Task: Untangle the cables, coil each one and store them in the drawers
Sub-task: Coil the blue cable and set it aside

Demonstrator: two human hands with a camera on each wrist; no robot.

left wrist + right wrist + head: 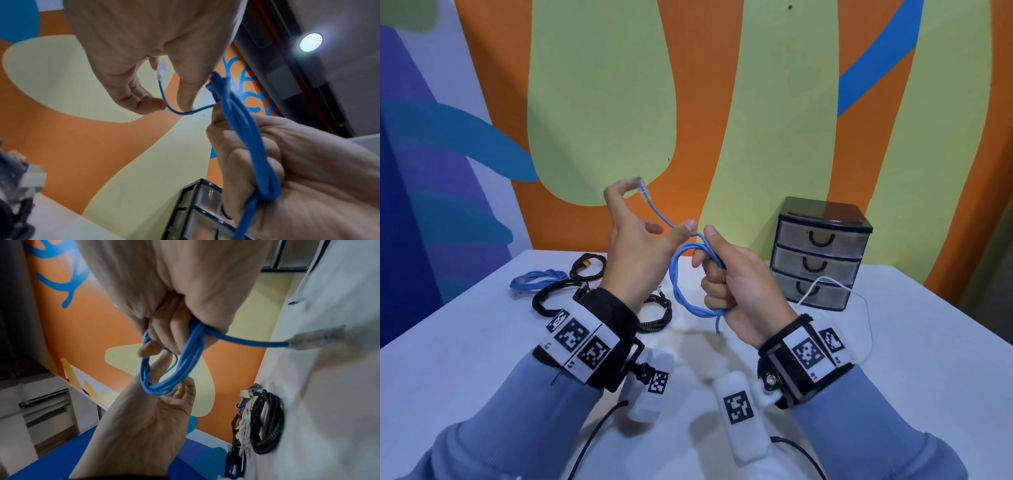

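A blue network cable (681,291) is wound into a small coil that my right hand (710,260) grips in a fist above the table. Its free end rises to my left hand (650,214), which holds the clear plug (643,190) near its fingertips, with the cable running past the thumb. In the left wrist view the plug (161,68) sits between fingers and thumb. The right wrist view shows the coil (176,369) and the other plug (312,339) sticking out of the fist. The three-drawer black unit (822,257) stands at the right back, all drawers closed.
On the white table (911,359) lie another blue coil (537,281), a black and yellow cable (589,267), a black coil (551,298), a black braided cable (657,317) and a loose white cable (859,308) in front of the drawers.
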